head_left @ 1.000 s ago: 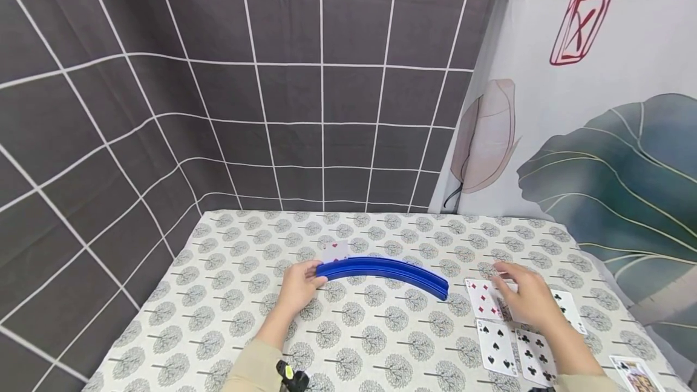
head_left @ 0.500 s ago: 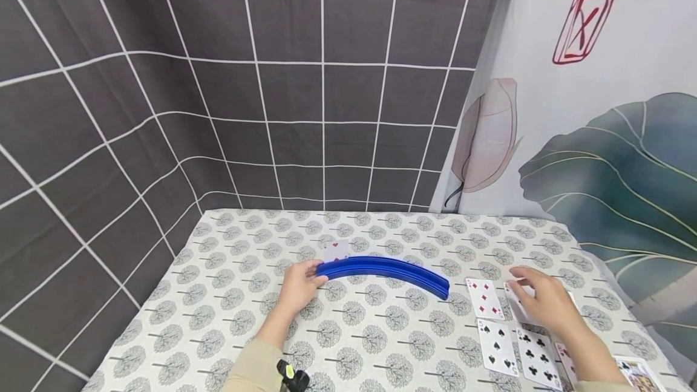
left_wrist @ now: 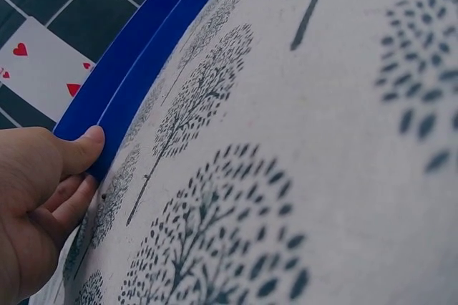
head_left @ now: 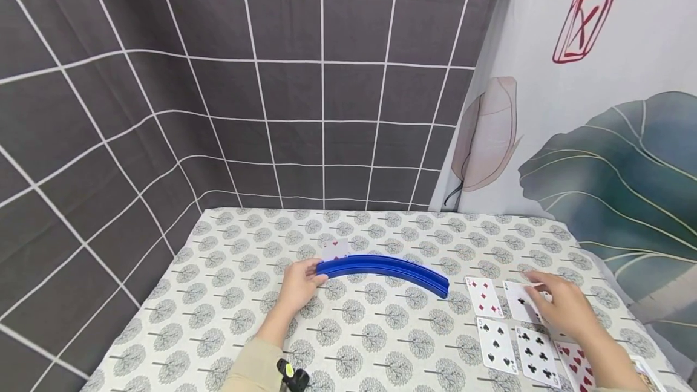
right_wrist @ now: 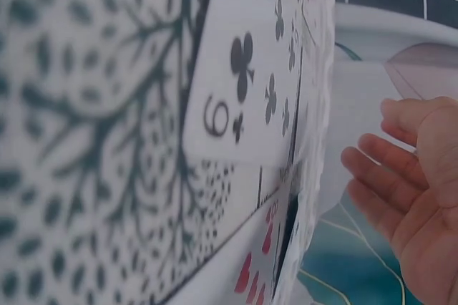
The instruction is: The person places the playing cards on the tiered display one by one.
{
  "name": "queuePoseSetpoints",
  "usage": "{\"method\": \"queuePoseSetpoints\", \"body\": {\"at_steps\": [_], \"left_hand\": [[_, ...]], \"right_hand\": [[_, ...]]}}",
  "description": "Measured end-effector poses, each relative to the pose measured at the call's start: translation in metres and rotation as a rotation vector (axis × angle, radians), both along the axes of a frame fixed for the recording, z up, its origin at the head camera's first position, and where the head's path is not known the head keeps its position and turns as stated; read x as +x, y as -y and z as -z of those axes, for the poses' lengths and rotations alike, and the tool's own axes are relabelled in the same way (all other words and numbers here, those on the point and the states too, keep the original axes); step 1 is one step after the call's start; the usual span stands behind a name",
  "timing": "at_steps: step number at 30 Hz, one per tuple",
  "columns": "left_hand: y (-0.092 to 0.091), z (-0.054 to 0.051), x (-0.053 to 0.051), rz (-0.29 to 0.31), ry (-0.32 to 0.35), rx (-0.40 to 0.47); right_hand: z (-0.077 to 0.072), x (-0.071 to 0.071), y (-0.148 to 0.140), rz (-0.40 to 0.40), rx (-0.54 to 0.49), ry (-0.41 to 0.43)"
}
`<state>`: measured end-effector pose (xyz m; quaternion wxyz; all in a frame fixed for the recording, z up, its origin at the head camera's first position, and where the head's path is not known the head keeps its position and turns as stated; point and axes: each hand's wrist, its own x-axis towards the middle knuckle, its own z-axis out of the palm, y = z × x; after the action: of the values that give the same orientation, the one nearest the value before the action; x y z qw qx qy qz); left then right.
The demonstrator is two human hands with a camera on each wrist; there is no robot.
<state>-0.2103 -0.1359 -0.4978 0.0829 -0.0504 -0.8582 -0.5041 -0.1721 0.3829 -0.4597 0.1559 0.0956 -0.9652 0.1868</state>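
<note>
My left hand [head_left: 299,286] pinches the left end of a curved blue card holder [head_left: 392,268], thumb in front. One hearts card [head_left: 336,249] stands upright in that end of the holder. At the right my right hand [head_left: 563,304] hovers over the laid-out playing cards, fingers loosely bent, with nothing visible between them. It partly covers a clubs card [head_left: 517,301]. Beside that lie a five of diamonds [head_left: 483,296] and, below, a five of spades [head_left: 497,343], a six of clubs [right_wrist: 247,97] and a hearts card [head_left: 574,359].
A face card [head_left: 648,375] lies at the near right, half hidden by the right forearm. The tree-print tablecloth [head_left: 348,331] covers the table. Behind it hangs a dark grid-patterned curtain [head_left: 348,95]; a pale floral curtain [head_left: 490,29] is at the right.
My right hand has moved right across the cards, uncovering much of the clubs card beside the five of diamonds; its forearm now covers more of the face card. The left hand and holder stay put.
</note>
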Motion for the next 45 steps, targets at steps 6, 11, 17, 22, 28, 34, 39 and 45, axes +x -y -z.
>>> {"method": "queuePoseSetpoints", "body": {"at_steps": [6, 11, 17, 22, 28, 34, 39, 45], "left_hand": [[0.0, 0.001, 0.001, 0.001, 0.001, 0.001], [0.0, 0.003, 0.0, -0.004, 0.008, 0.0], [0.001, 0.002, 0.0, -0.016, 0.01, -0.005], [0.003, 0.003, 0.0, -0.009, 0.019, 0.01], [0.002, 0.005, 0.0, -0.008, 0.014, 0.023], [0.002, 0.004, 0.0, -0.004, 0.013, 0.021], [0.001, 0.002, 0.0, -0.001, 0.006, 0.021], [0.0, 0.0, 0.001, 0.004, 0.002, 0.029]], "right_hand": [[-0.001, 0.003, -0.008, 0.011, 0.001, 0.027], [-0.005, 0.006, -0.016, 0.016, 0.007, 0.093], [-0.008, 0.007, -0.019, 0.028, 0.005, 0.152], [-0.01, 0.008, -0.025, 0.023, 0.021, 0.189], [-0.009, 0.011, -0.035, 0.015, 0.023, 0.208], [-0.007, 0.014, -0.047, 0.032, 0.062, 0.247], [-0.006, 0.018, -0.056, 0.054, 0.067, 0.278], [-0.003, 0.023, -0.07, 0.06, 0.094, 0.286]]}}
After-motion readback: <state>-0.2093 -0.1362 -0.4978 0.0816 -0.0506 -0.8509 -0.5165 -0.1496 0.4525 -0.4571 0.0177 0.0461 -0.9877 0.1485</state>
